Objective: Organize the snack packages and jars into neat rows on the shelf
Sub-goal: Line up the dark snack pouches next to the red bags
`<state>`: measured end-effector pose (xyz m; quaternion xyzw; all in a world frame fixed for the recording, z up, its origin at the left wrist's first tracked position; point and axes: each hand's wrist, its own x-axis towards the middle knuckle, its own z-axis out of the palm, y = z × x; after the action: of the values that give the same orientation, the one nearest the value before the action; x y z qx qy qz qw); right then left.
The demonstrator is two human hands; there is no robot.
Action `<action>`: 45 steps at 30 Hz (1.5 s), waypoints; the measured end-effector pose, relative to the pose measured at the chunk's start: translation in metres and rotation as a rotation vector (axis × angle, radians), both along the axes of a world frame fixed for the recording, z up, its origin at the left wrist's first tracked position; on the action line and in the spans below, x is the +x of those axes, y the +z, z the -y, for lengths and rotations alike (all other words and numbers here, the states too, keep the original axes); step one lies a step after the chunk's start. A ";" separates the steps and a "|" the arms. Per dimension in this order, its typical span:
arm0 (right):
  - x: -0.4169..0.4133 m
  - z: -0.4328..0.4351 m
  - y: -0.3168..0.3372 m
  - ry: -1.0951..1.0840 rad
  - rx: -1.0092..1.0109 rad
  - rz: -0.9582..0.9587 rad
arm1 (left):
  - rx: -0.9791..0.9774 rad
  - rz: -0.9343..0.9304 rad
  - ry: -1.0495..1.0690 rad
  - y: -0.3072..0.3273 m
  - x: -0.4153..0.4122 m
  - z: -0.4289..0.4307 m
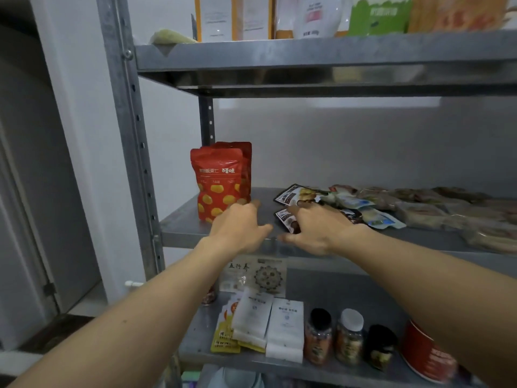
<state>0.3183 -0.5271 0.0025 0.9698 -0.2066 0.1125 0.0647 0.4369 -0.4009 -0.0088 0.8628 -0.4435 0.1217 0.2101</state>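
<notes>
A red pouch (218,186) stands upright at the left end of the middle shelf (179,222). A second pouch (246,163) of the same kind stands close behind it. The left hand (237,228) reaches to the foot of the red pouch, fingers straight and loosely apart, thumb stuck out to the right. Its fingertips are at the pouch's lower right corner; I cannot tell whether they touch it. Right of the red pouch, across a bare strip of shelf, a dark packet (288,219) lies flat near the front edge. The right hand (313,231) lies over it with fingers spread, clamped on nothing, its thumb pointing towards the left thumb. A like packet (292,196) lies flat just behind. Further right of the red pouch a loose heap of pale packs (425,211) lies flat and overlapping. Below the red pouch, on the next shelf down, lie yellow sachets (223,338) and two white bags (253,315). Right of these stand three jars (319,334) in a line, then a red tub (428,355). Above the red pouch, on the top shelf, stand a white bottle (319,15) and a green carton (377,15), both blurred
</notes>
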 end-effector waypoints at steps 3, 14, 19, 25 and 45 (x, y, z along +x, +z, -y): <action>-0.001 0.019 0.000 -0.006 0.023 0.029 | -0.020 -0.113 -0.031 0.000 -0.001 0.023; 0.059 0.108 0.021 -0.156 0.183 0.173 | -0.187 -0.701 -0.203 -0.008 0.018 0.110; 0.090 0.137 0.023 -0.295 0.300 0.047 | -0.255 -0.877 -0.126 -0.014 0.031 0.134; 0.111 0.147 0.027 -0.365 0.409 -0.031 | -0.470 -0.953 -0.077 -0.021 0.046 0.142; 0.080 0.185 0.042 -0.456 0.808 0.565 | -0.766 -0.890 -0.176 0.001 0.044 0.161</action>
<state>0.3985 -0.7118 0.0447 0.7800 -0.4481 0.2634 -0.3485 0.4811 -0.5618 -0.0077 0.6537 -0.3071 -0.1184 0.6815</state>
